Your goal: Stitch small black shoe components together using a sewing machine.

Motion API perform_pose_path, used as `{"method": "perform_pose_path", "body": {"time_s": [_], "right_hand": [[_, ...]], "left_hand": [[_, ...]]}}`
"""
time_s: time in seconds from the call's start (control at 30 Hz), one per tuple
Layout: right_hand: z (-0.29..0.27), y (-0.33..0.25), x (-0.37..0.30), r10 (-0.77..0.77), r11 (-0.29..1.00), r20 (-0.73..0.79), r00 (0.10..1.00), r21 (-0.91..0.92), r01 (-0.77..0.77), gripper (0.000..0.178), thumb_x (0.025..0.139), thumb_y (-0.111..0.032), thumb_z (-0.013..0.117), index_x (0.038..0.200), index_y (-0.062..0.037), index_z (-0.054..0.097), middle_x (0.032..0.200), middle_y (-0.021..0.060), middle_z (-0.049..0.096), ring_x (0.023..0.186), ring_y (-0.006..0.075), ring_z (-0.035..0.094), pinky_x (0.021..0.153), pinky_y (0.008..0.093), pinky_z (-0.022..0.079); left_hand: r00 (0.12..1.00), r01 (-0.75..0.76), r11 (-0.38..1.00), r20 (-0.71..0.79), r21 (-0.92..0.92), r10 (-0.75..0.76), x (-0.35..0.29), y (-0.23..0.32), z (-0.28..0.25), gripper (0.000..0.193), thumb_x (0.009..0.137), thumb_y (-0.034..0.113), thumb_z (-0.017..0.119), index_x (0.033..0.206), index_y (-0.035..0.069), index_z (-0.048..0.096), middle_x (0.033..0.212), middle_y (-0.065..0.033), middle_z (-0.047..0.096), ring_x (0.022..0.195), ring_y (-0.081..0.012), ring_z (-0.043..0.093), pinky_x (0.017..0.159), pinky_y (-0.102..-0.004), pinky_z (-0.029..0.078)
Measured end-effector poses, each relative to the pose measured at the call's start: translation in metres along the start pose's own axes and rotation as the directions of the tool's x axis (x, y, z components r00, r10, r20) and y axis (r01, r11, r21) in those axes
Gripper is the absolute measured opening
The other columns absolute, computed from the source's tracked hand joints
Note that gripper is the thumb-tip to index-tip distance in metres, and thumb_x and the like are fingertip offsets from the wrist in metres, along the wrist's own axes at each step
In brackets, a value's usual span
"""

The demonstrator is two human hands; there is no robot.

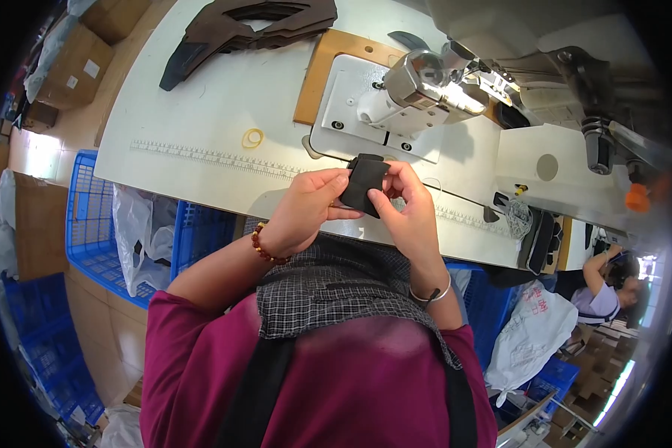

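Both of my hands hold a small stack of black fabric or leather-like pieces (366, 183) over the near edge of the white sewing table (209, 112). My left hand (315, 200) pinches its left side between thumb and fingers, with some fingers reaching underneath. On the right side, my right hand (407, 201) grips it, the thumb lying across the front. Just beyond my hands stands the sewing machine head (418, 78), its lamp lit above a white metal plate (351, 104). Whether the pieces are joined cannot be made out.
Dark brown cut pieces (254, 37) lie stacked at the far left of the table. A yellow ring (252, 138) rests near the printed ruler (201, 155). A blue crate (89, 224) stands left, a white bag (534, 328) right. Another person (601, 287) is at far right.
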State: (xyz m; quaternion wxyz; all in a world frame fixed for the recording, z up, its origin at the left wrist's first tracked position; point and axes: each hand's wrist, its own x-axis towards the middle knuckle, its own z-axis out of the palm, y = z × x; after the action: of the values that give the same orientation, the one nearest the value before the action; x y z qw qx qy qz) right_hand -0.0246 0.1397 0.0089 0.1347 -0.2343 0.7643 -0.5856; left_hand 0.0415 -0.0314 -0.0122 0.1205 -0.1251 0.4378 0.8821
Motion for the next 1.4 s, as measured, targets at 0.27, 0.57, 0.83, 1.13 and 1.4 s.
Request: {"method": "perform_pose_path", "body": {"time_s": [0.27,0.57,0.83,1.13,1.4], "right_hand": [[0.001,-0.001,-0.002,-0.042,0.997,-0.017,0.999,-0.066,0.041,0.030,0.084,0.004,0.065,0.113,0.0000,0.056,0.078,0.0020,0.060,0.069,0.0101,0.055,0.064,0.0249,0.047],[0.005,-0.006,-0.010,-0.065,0.987,-0.055,0.996,-0.148,0.056,0.032,0.081,-0.003,0.070,0.111,-0.0020,0.057,0.078,0.0064,0.062,0.068,0.0188,0.059,0.067,0.0317,0.047],[0.007,-0.004,-0.016,-0.079,0.994,-0.132,0.988,-0.092,0.067,0.030,0.081,-0.006,0.072,0.108,-0.0042,0.060,0.079,0.0036,0.062,0.071,0.0178,0.057,0.072,0.0316,0.043],[0.009,-0.008,-0.024,-0.195,0.959,-0.138,0.971,-0.234,0.159,0.038,0.082,-0.005,0.070,0.118,-0.0046,0.061,0.086,0.0025,0.065,0.073,0.0155,0.059,0.077,0.0308,0.041],[0.017,0.003,-0.025,-0.163,0.981,-0.158,0.974,-0.130,0.143,0.039,0.082,-0.005,0.070,0.119,-0.0046,0.060,0.089,0.0025,0.066,0.078,0.0156,0.059,0.078,0.0304,0.041]], "left_hand": [[1.000,-0.029,0.999,0.003,0.018,0.029,-0.003,0.002,0.006,0.034,0.105,0.015,0.043,0.129,-0.006,0.055,0.118,-0.0125,0.064,0.102,-0.0176,0.066,0.088,-0.0342,0.059],[0.986,-0.108,0.975,-0.107,0.193,0.131,-0.005,-0.010,0.009,0.028,0.101,0.006,0.049,0.121,-0.009,0.060,0.111,-0.0129,0.067,0.097,-0.0176,0.067,0.084,-0.0334,0.060],[0.953,-0.251,0.897,-0.067,0.362,0.294,-0.010,-0.011,0.012,0.026,0.101,0.007,0.049,0.116,-0.010,0.063,0.105,-0.0131,0.068,0.093,-0.0171,0.068,0.080,-0.0319,0.061],[0.979,-0.177,0.980,-0.088,0.094,0.185,-0.005,-0.012,0.006,0.029,0.103,0.012,0.045,0.121,-0.009,0.056,0.109,-0.0146,0.067,0.097,-0.0207,0.068,0.087,-0.0363,0.058],[0.977,-0.171,0.981,-0.110,0.092,0.181,-0.009,-0.013,0.001,0.030,0.104,0.012,0.043,0.124,-0.007,0.055,0.113,-0.0156,0.066,0.102,-0.0220,0.066,0.091,-0.0381,0.056]]}}
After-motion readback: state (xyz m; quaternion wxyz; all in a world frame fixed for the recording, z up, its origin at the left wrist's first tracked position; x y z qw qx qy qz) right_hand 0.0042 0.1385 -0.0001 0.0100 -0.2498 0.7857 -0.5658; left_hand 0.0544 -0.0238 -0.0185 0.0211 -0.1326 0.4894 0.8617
